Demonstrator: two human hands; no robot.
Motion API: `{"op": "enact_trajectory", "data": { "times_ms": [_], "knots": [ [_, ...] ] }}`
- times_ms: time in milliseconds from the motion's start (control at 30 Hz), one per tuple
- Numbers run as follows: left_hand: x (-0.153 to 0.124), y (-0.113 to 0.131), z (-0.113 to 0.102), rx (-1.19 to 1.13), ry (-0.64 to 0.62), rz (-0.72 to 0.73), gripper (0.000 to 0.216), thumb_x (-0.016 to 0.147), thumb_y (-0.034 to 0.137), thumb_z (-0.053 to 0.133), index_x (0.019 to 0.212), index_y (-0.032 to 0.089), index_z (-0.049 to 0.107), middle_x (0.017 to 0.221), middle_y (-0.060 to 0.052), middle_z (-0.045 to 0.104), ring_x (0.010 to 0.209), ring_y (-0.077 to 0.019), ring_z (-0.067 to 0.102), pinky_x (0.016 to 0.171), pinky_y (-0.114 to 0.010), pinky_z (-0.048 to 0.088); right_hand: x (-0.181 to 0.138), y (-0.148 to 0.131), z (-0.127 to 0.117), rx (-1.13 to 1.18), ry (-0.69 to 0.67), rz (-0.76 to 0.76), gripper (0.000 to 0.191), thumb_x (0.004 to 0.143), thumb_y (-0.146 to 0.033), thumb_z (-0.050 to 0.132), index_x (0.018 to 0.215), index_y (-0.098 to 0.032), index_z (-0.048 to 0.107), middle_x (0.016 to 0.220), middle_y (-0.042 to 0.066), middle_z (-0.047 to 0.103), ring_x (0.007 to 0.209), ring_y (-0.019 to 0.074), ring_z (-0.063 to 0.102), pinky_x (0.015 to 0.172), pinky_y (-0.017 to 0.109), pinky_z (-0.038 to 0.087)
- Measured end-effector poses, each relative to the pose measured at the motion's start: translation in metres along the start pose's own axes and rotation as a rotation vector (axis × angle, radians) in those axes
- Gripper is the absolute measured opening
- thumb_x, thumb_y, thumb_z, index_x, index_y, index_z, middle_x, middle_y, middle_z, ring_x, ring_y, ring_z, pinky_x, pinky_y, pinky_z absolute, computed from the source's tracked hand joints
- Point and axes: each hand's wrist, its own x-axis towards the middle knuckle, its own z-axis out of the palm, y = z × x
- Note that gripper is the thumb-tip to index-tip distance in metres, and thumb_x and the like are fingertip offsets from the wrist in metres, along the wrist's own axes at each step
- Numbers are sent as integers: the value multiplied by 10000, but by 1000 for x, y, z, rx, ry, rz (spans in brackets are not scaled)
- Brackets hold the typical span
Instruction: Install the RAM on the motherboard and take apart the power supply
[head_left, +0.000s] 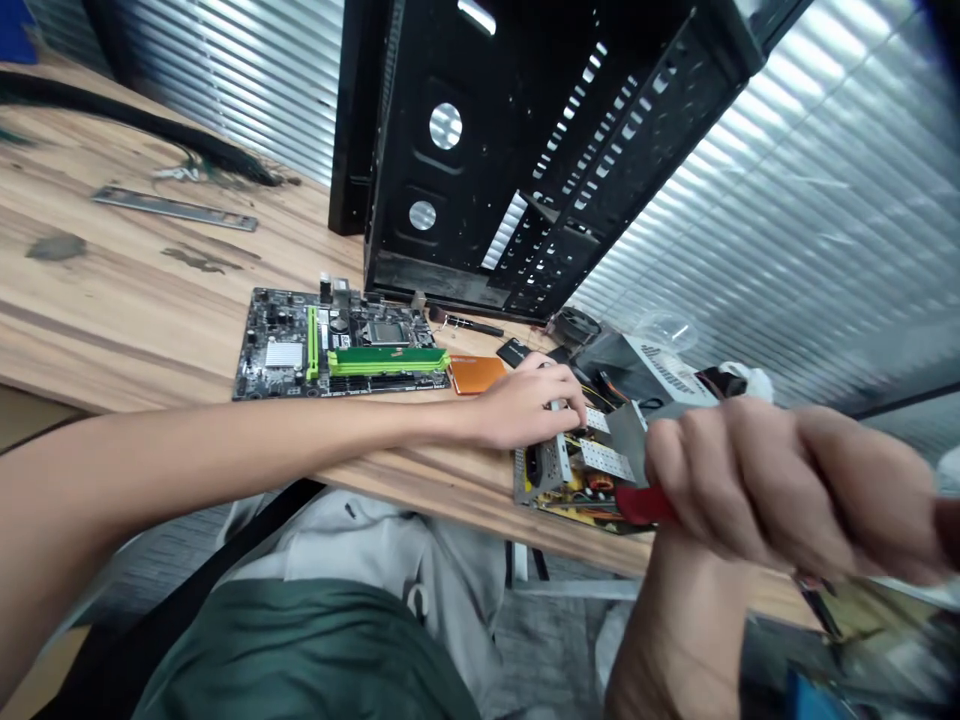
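An opened computer power supply [606, 462] lies at the table's front edge, its perforated metal plates, yellow board and a copper coil exposed. My left hand [529, 405] curls its fingers over the upper side of its metal casing. Closer to the camera, my right hand [787, 490] is wrapped around the red handle of a screwdriver [643, 505]. The thin shaft points left across the power supply's front edge; whether the tip touches a screw is too small to tell.
A motherboard [281, 320] with green slots lies left, beside an orange box [478, 375]. Behind stands an open black computer case [480, 120]. A second screwdriver [472, 323], a metal strip [176, 208] and a cable bundle [150, 120] lie on the wooden table [67, 300].
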Motion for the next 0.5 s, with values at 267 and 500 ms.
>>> {"op": "enact_trajectory", "data": {
  "times_ms": [267, 500],
  "knots": [
    [4, -10, 7, 24, 10, -11, 235, 972, 242, 535, 984, 207, 767, 1162, -43, 703, 1180, -261, 503, 1093, -393, 391, -7, -12, -6, -1340, 775, 600, 524, 994, -655, 367, 829, -255, 660, 729, 74, 639, 657, 265, 579, 584, 364, 393],
    [2, -6, 5, 7, 12, -10, 232, 957, 229, 526, 973, 222, 757, 1174, -34, 703, 1193, -261, 498, 1107, -413, 383, -17, -56, -40, -1843, 77, 824, 683, 950, -808, 242, 805, -310, 687, 595, 73, 606, 507, 272, 526, 526, 373, 345]
  ]
}}
